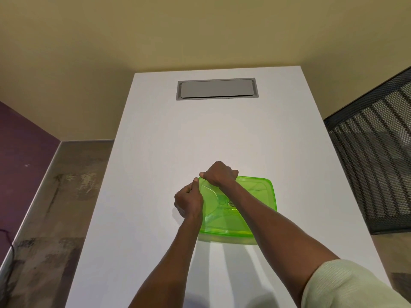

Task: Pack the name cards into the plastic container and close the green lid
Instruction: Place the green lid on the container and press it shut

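A translucent green lid (255, 196) lies on top of the plastic container (226, 238), whose pale wall shows under the lid's near edge, on the white table (155, 152). My left hand (189, 203) rests at the lid's left edge with the thumb touching the far left corner. My right hand (220, 174) crosses over the lid, fist-like, and presses down on the far left corner and far edge. No name cards are visible; the inside of the container is hidden by the lid and my forearm.
A grey cable hatch (216, 88) is set into the far part of the table. A black mesh chair back (373, 165) stands close to the table's right edge. Beyond the left edge lies the floor, with a purple wall further left.
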The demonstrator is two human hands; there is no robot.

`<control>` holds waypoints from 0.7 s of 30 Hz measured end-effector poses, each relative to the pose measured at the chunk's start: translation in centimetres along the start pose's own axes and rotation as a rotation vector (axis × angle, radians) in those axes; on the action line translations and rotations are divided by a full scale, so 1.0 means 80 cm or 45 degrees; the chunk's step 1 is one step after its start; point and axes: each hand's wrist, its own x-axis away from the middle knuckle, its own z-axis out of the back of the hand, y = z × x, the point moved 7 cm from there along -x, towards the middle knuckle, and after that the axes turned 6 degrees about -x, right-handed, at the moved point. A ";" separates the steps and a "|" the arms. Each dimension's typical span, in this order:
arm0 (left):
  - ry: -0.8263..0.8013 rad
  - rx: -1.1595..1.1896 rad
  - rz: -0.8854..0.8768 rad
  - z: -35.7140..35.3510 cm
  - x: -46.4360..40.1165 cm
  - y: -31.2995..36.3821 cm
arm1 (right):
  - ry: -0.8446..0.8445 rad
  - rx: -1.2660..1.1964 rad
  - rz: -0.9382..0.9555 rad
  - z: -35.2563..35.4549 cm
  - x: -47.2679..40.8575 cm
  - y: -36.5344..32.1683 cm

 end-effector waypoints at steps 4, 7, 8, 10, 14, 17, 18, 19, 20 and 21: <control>-0.016 0.046 0.008 0.000 -0.002 -0.002 | 0.009 0.011 0.031 0.003 0.004 -0.002; -0.040 0.073 0.006 -0.001 -0.002 -0.003 | 0.020 -0.006 0.073 0.005 0.009 -0.003; -0.050 0.080 0.004 -0.002 -0.003 -0.003 | 0.027 -0.017 0.089 0.006 0.011 -0.003; -0.073 0.098 -0.002 -0.003 -0.003 -0.003 | 0.035 -0.021 0.131 0.008 0.014 -0.004; -0.167 0.147 -0.005 -0.004 -0.003 -0.004 | 0.117 -0.082 0.264 0.014 0.027 -0.005; -0.304 0.220 0.091 -0.004 -0.007 -0.009 | 0.308 -0.006 0.460 0.021 0.049 -0.006; -0.351 0.233 0.124 -0.004 -0.008 -0.011 | 0.373 0.063 0.540 0.021 0.059 -0.008; -0.389 0.235 0.143 -0.002 -0.009 -0.013 | 0.426 0.112 0.617 0.020 0.070 -0.009; -0.422 0.238 0.150 0.001 -0.010 -0.016 | 0.464 0.137 0.683 0.020 0.080 -0.010; -0.459 0.244 0.148 0.004 -0.009 -0.018 | 0.487 0.149 0.736 0.019 0.092 -0.010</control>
